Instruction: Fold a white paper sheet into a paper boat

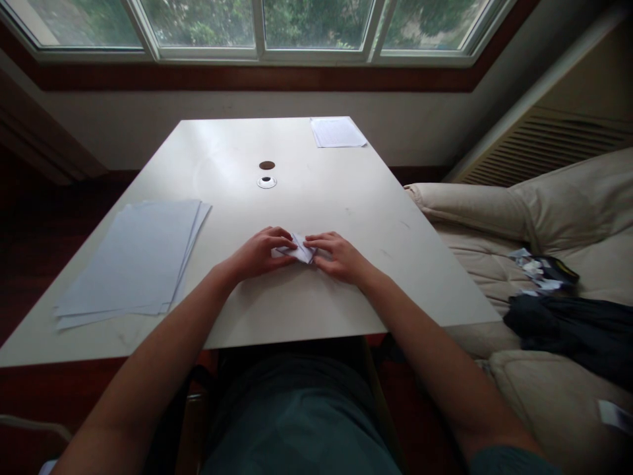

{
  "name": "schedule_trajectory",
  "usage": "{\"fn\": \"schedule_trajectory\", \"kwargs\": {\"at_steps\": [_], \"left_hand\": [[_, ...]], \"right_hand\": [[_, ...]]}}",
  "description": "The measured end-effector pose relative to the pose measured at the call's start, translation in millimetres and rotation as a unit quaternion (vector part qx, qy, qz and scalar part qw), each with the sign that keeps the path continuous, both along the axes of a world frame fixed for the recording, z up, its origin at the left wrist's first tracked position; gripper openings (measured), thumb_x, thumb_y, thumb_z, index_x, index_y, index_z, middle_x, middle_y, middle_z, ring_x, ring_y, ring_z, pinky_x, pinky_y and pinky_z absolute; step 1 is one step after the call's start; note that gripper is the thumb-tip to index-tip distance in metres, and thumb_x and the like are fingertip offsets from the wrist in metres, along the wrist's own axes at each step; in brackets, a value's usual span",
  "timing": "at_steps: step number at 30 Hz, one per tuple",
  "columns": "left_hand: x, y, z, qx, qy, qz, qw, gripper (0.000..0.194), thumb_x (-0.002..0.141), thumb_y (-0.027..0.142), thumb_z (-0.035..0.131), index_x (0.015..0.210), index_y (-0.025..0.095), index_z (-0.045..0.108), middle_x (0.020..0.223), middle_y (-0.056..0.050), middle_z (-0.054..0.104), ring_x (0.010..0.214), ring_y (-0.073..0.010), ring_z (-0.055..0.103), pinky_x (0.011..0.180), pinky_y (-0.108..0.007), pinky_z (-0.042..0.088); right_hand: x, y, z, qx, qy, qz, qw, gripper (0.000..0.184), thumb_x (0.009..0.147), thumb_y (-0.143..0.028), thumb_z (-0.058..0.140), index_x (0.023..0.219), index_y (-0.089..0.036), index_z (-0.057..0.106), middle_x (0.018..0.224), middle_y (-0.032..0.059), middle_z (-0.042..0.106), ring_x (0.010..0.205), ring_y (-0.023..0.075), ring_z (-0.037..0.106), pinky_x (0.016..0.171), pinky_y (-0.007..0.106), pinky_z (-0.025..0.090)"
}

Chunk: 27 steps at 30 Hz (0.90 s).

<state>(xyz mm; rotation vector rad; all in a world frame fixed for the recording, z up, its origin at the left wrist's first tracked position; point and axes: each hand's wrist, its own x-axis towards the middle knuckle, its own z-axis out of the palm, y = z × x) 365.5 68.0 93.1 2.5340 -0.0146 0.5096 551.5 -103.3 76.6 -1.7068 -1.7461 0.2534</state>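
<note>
The left hand and the right hand are both found in a grasping state, with the fingers curled inward and closed on opposite ends of a folded piece of white paper. Neither hand is released or clenched into a fist. The folded piece is held between the hands, near the table edge closest to the wearer, and its exact fold form is partly concealed by the fingers. Whether its underside is in contact with the table cannot be determined. The forearms are extended across the white table. A stack of blank white paper sheets is located to the left of the left hand, well apart from it. A round metal grommet and a dark round cap are set beyond the hands, and a printed sheet is placed at the far edge. A cream sofa is positioned to the right of the table, with dark fabric and a crumpled packet lying on it. A window is seen beyond the table.
</note>
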Motion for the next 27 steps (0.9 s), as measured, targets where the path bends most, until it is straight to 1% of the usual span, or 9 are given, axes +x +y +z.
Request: {"fn": "schedule_trajectory", "kwargs": {"at_steps": [3, 6, 8, 11, 14, 17, 19, 23, 27], "left_hand": [[1, 0, 1.7, -0.011, -0.018, 0.027, 0.999, 0.026, 0.092, 0.039, 0.059, 0.106, 0.023, 0.075, 0.109, -0.008, 0.071, 0.100, -0.0211, 0.065, 0.093, -0.037, 0.049], [2, -1, 4.2, -0.027, -0.023, 0.048, 0.998, 0.029, 0.096, 0.040, 0.054, 0.102, 0.022, 0.075, 0.103, -0.008, 0.074, 0.097, -0.0204, 0.066, 0.088, -0.033, 0.049], [2, -3, 6.4, -0.037, -0.022, 0.074, 0.996, 0.032, 0.096, 0.042, 0.052, 0.099, 0.019, 0.075, 0.097, -0.008, 0.075, 0.089, -0.0189, 0.067, 0.081, -0.030, 0.049], [1, -8, 11.1, -0.041, -0.009, 0.119, 0.992, 0.038, 0.097, 0.044, 0.049, 0.092, 0.016, 0.074, 0.082, -0.006, 0.072, 0.072, -0.0149, 0.062, 0.068, -0.026, 0.045], [1, -13, 15.7, -0.062, 0.008, 0.131, 0.989, 0.042, 0.098, 0.044, 0.046, 0.085, 0.014, 0.072, 0.067, -0.001, 0.064, 0.060, -0.0110, 0.053, 0.059, -0.023, 0.039], [1, -17, 17.6, -0.090, 0.016, 0.137, 0.986, 0.043, 0.097, 0.045, 0.045, 0.081, 0.013, 0.070, 0.060, 0.001, 0.056, 0.056, -0.0096, 0.046, 0.055, -0.022, 0.035], [2, -18, 17.3, -0.104, 0.020, 0.136, 0.985, 0.042, 0.097, 0.045, 0.046, 0.082, 0.013, 0.069, 0.060, 0.001, 0.056, 0.057, -0.0098, 0.047, 0.055, -0.021, 0.035], [3, -19, 16.0, -0.106, 0.017, 0.127, 0.986, 0.038, 0.096, 0.044, 0.048, 0.085, 0.014, 0.070, 0.062, 0.001, 0.058, 0.057, -0.0099, 0.048, 0.055, -0.021, 0.036], [4, -21, 14.8, -0.106, 0.004, 0.119, 0.987, 0.033, 0.096, 0.042, 0.050, 0.094, 0.016, 0.070, 0.070, -0.002, 0.066, 0.060, -0.0104, 0.053, 0.056, -0.021, 0.040]], "right_hand": [[-2, -1, 2.7, 0.021, 0.027, 0.001, 0.999, 0.039, 0.083, -0.018, 0.063, 0.120, -0.025, 0.070, 0.120, 0.0052, 0.070, 0.115, 0.0236, 0.059, 0.104, 0.042, 0.045], [-5, 0, 4.7, 0.046, 0.078, -0.027, 0.996, 0.027, 0.090, -0.028, 0.060, 0.115, -0.028, 0.072, 0.108, 0.0036, 0.074, 0.104, 0.0222, 0.063, 0.093, 0.039, 0.050], [-8, 1, 5.5, 0.063, 0.110, -0.046, 0.991, 0.024, 0.091, -0.035, 0.060, 0.110, -0.028, 0.073, 0.102, 0.0037, 0.075, 0.096, 0.0212, 0.065, 0.083, 0.036, 0.053], [-11, 2, 6.8, 0.080, 0.140, -0.055, 0.985, 0.025, 0.092, -0.040, 0.058, 0.103, -0.024, 0.074, 0.095, 0.0044, 0.074, 0.085, 0.0190, 0.065, 0.071, 0.031, 0.051], [-14, 2, 8.4, 0.090, 0.162, -0.059, 0.981, 0.027, 0.093, -0.042, 0.057, 0.100, -0.022, 0.073, 0.088, 0.0039, 0.073, 0.078, 0.0170, 0.065, 0.064, 0.028, 0.049], [-15, 2, 8.3, 0.098, 0.180, -0.067, 0.977, 0.027, 0.093, -0.042, 0.057, 0.099, -0.021, 0.073, 0.085, 0.0033, 0.072, 0.074, 0.0161, 0.064, 0.063, 0.028, 0.048], [-15, 3, 6.9, 0.100, 0.189, -0.072, 0.974, 0.027, 0.092, -0.043, 0.057, 0.100, -0.021, 0.073, 0.085, 0.0033, 0.072, 0.073, 0.0161, 0.064, 0.063, 0.028, 0.049], [-15, 4, 3.5, 0.101, 0.199, -0.074, 0.972, 0.027, 0.092, -0.042, 0.059, 0.104, -0.022, 0.072, 0.086, 0.0033, 0.072, 0.074, 0.0163, 0.064, 0.065, 0.029, 0.050], [-16, 3, 3.3, 0.102, 0.192, -0.058, 0.974, 0.029, 0.092, -0.040, 0.058, 0.114, -0.023, 0.067, 0.086, 0.0026, 0.070, 0.076, 0.0160, 0.064, 0.067, 0.029, 0.051]]}}
